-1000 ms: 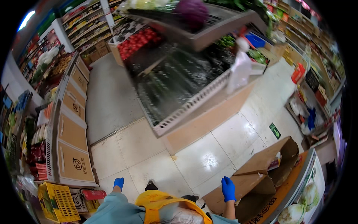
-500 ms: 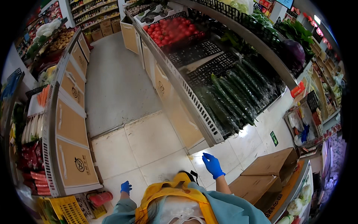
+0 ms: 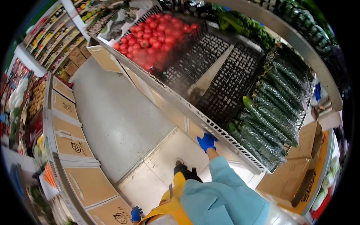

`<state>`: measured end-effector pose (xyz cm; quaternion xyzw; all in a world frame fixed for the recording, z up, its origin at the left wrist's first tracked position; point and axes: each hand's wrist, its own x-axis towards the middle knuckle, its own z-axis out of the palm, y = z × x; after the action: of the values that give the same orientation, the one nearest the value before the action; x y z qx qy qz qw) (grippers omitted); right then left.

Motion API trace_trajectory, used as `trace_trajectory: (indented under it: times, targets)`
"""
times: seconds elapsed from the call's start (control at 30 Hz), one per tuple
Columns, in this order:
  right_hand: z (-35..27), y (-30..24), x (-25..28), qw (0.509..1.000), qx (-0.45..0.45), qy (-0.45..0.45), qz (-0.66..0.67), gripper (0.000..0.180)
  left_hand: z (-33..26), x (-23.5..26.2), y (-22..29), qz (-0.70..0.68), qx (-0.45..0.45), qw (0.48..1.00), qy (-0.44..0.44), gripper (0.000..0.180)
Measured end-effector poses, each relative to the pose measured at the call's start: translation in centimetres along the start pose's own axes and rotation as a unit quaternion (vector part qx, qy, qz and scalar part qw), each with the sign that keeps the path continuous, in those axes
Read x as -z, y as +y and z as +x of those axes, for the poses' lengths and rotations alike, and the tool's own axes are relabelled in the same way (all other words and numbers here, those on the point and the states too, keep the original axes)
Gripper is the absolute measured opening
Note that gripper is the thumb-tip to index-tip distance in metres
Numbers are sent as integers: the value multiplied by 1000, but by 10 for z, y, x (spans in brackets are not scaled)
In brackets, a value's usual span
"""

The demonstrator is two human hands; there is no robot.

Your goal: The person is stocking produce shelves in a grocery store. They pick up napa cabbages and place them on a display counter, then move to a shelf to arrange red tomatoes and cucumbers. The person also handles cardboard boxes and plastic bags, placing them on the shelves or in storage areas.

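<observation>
Right hand (image 3: 206, 143) beside the produce stand's slotted rim (image 3: 240, 150)
Its fingers look loosely spread; the left hand's (image 3: 136, 214) I can't tell. Wrapped cucumbers (image 3: 269, 117) lie inside that rim; a grey aisle (image 3: 116, 116) runs alongside.

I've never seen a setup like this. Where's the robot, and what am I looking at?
There is no robot here: these are a person's own hands, in blue gloves. The view comes from a wide fisheye camera on their head, looking down, so straight edges bend near the rim.

The right hand is beside the edge of a display stand; whether it touches is hard to tell. On the stand are red tomatoes, black crates and wrapped cucumbers. The left hand is low in the picture, near tan cabinets. I see nothing held in either.
</observation>
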<state>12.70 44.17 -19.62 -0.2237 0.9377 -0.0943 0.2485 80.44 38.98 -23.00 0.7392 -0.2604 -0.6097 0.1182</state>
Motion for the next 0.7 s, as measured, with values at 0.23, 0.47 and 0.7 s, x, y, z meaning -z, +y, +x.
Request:
trace_trajectory:
  times: [0.23,0.47,0.7]
  targets:
    - [-2,-16,-44,992,-50,116,4,50,14,-46,212,396,-163,896,115,26]
    - [-96,-27,-99,976,29,208,54,25,-41,-370,555,233,-735,628,-101,24]
    - [-188,-35,-137,969,-88,222,-62,46,-101,-586,653,483,-811,330,-3,35]
